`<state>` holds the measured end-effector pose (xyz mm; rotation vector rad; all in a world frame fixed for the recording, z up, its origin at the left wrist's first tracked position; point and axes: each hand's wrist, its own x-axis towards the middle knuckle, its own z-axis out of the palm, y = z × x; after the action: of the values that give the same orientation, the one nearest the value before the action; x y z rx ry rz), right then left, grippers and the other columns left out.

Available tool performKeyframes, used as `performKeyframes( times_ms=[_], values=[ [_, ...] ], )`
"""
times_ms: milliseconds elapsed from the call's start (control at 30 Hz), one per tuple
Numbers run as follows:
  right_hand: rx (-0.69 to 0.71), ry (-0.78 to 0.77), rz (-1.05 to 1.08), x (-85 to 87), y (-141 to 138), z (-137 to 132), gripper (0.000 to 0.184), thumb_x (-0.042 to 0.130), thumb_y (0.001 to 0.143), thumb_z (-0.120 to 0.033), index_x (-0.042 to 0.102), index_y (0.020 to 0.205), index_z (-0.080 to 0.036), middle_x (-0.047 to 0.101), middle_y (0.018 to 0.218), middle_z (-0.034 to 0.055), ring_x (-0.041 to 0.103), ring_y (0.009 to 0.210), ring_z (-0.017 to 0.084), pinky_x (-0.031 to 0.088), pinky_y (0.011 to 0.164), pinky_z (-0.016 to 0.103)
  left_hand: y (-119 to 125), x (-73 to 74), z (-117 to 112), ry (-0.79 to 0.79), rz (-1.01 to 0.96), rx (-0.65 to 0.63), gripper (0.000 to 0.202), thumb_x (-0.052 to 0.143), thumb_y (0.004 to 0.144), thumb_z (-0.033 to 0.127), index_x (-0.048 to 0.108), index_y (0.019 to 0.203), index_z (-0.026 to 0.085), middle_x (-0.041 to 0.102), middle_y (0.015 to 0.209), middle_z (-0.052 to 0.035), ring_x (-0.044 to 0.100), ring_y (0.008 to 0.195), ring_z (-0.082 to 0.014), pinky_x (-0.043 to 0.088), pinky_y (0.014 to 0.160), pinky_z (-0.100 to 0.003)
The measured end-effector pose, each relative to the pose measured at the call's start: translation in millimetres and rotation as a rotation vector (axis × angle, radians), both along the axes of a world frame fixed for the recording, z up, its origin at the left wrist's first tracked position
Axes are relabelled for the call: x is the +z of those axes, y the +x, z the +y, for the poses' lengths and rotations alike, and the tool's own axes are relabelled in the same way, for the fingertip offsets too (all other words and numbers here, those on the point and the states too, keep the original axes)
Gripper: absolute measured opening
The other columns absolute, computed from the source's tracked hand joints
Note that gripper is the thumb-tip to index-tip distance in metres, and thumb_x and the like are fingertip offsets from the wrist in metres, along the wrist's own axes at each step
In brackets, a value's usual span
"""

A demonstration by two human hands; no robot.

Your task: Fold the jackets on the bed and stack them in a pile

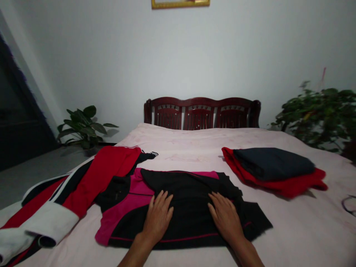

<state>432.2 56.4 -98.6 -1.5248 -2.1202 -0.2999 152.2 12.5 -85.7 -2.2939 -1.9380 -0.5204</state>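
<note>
A black jacket with magenta panels (191, 207) lies on its side across the bed, its collar end to the left and its hem end to the right. Flat on its middle rests my left hand (159, 215), fingers stretched out. My right hand (226, 215) presses on the cloth farther right, its fingers also extended. Neither hand grips the fabric. To the left, touching or close to the collar, lies a red, white and navy jacket (108, 167) spread loosely with its sleeves toward the near left edge.
On the right of the pink bedsheet (189, 144) sits folded navy clothing (275, 163) on top of red clothing (294, 183). A dark wooden headboard (198, 113) stands at the back. Leafy plants (83, 126) flank the bed. A thin dark loop (349, 205) lies at the far right.
</note>
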Motion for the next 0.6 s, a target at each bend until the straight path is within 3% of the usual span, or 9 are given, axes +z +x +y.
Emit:
performKeyframes(
  times_ms=[600],
  values=[
    [-0.010, 0.007, -0.013, 2.4, -1.2, -1.7, 0.040, 0.042, 0.097, -0.036, 0.063, 0.128, -0.020, 0.064, 0.133, 0.0086, 0.054, 0.128, 0.027, 0.038, 0.108, 0.048, -0.6, -0.5, 0.2, -0.007, -0.008, 0.002, 0.044, 0.041, 0.098, 0.029, 0.050, 0.142, 0.026, 0.048, 0.151, -0.0043, 0.037, 0.143, -0.0234, 0.029, 0.118, -0.052]
  ],
)
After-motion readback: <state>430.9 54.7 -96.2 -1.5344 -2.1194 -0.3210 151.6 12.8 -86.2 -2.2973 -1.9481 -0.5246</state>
